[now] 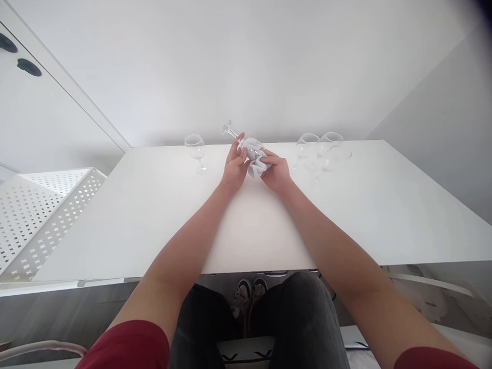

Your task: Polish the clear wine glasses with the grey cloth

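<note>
Over the far middle of the table, a stemmed glass [230,131] is tilted, its foot pointing up and to the left. My left hand [234,165] is closed around it where the stem meets the bowl. A white cloth [255,166] covers most of the bowl, so the rim is hidden. My right hand [275,171] is closed on the cloth at the bowl's right side, and part of its fingers is tucked out of sight. To the left of my hands, another stemmed glass [196,148] stands upright.
Several clear glasses [329,145] stand close together right of my hands, their outlines overlapping. The white table [165,220] meets a white wall at the back. A white perforated metal unit [49,205] is at the left end. Black handles [29,67] sit on a white door.
</note>
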Motion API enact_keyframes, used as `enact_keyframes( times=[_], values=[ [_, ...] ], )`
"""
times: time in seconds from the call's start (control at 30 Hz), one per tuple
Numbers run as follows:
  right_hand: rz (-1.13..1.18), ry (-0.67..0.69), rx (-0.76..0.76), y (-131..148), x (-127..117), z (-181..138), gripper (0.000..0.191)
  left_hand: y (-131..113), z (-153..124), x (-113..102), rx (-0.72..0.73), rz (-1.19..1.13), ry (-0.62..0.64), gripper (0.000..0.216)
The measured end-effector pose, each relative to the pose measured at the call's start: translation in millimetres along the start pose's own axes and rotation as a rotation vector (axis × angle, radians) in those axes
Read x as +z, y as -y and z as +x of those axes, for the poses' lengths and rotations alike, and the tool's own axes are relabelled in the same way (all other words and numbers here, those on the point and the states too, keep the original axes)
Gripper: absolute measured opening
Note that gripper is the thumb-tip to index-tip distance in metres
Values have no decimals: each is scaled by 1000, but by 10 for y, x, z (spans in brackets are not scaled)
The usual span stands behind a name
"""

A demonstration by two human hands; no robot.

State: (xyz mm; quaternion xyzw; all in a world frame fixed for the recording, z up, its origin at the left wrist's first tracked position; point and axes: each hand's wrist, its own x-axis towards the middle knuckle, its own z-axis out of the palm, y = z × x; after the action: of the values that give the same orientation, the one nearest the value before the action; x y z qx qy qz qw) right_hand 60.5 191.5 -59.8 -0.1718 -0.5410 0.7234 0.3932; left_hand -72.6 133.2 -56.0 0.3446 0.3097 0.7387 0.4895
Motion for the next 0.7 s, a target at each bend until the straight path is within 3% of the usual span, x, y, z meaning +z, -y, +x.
enact_keyframes(
  times=[0.17, 0.27, 0.4, 0.53, 0.6, 0.7],
  values=[
    [-187, -57, -98, -64, 33, 18, 45, -9, -10, 4, -7, 0, -82, 38],
    [-114, -28, -38, -49, 38, 5, 37, 6, 7, -12, -20, -4, -132, 39],
    [25, -32, -25, 16, 7, -9, 39, -12, -2, 11, -29, -49, -101, 46],
    [-167, -117, -102, -53, 28, 16, 48, -17, -13, 14, -8, -35, -87, 35],
    [-227, -121, -106, -96, 40, 29, 42, 8, 4, -11, -8, -17, -114, 31],
    [-97, -42, -10, -82, 10, 25, 23, 53, 45, -49, -3, -1, -137, 27]
  ],
)
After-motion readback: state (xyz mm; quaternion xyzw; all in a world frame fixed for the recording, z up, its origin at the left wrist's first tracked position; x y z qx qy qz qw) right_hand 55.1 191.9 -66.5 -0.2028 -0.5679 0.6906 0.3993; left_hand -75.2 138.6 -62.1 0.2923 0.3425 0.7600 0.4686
